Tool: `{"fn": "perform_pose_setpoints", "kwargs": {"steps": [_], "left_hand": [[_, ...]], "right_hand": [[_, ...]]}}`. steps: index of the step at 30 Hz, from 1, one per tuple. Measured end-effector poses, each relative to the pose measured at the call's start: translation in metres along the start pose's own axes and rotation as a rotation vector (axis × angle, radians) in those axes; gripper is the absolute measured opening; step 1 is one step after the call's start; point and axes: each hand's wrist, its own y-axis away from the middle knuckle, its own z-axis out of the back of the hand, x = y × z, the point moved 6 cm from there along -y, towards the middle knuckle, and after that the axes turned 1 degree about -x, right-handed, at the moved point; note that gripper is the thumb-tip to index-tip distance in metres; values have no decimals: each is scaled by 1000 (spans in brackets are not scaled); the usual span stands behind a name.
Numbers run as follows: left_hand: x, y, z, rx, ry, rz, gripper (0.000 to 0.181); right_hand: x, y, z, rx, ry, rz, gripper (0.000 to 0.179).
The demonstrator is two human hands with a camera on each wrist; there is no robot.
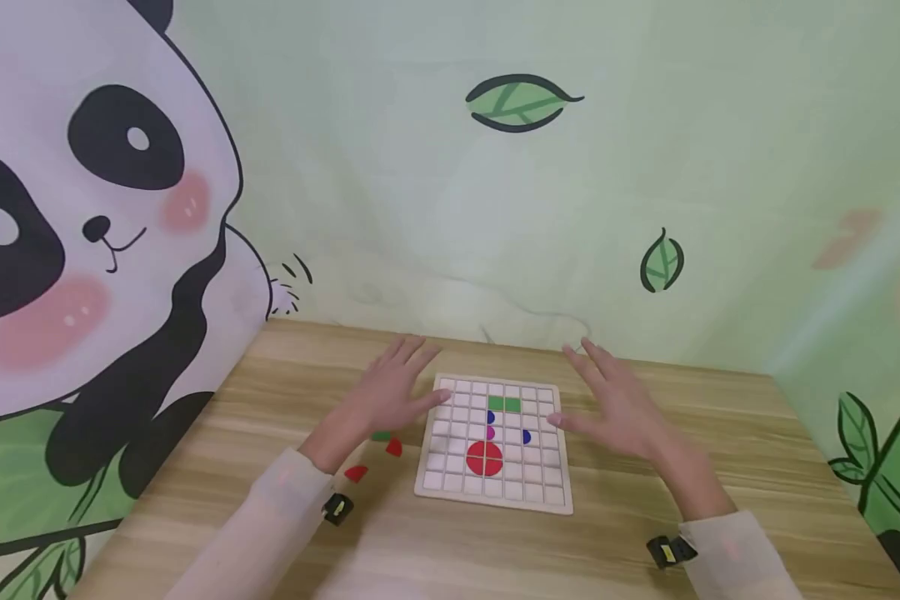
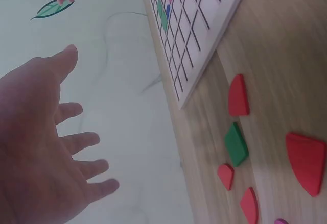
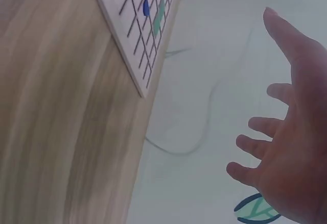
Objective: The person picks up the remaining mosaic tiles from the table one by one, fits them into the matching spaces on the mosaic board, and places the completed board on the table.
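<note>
A white square board (image 1: 450, 481) with a dark grid lies on the table between both hands. On it are red quarter pieces forming a circle (image 1: 476, 450), green pieces (image 1: 497, 403), a magenta piece (image 1: 491, 433) and two blue half-round pieces, one (image 1: 527, 437) set apart to the right. My left hand (image 1: 390, 390) is held above the table at the board's left edge, fingers spread, holding nothing. Opposite it, my right hand (image 1: 622, 408) hovers by the right edge, palm facing inward and fingers extended. Each thumb overlaps a board edge in the head view.
Loose pieces lie left of the board, partly hidden by the left arm in the head view: several red ones (image 2: 306, 160) and a green diamond (image 2: 236, 145). A wall with a printed panda (image 1: 120, 242) and leaves stands behind the wooden table (image 1: 435, 550).
</note>
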Motion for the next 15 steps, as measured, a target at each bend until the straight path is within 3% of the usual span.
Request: {"fn": "perform_pose_setpoints", "kwargs": {"steps": [6,10,15], "left_hand": [[5,9,3,39,90,20,68],[15,18,7,27,138,37,55],[30,32,8,34,138,52,49]], "right_hand": [[-4,5,-16,33,-81,16,108],[-7,10,-32,65,-123,5,108],[-9,17,-50,125,-79,-5,110]]}}
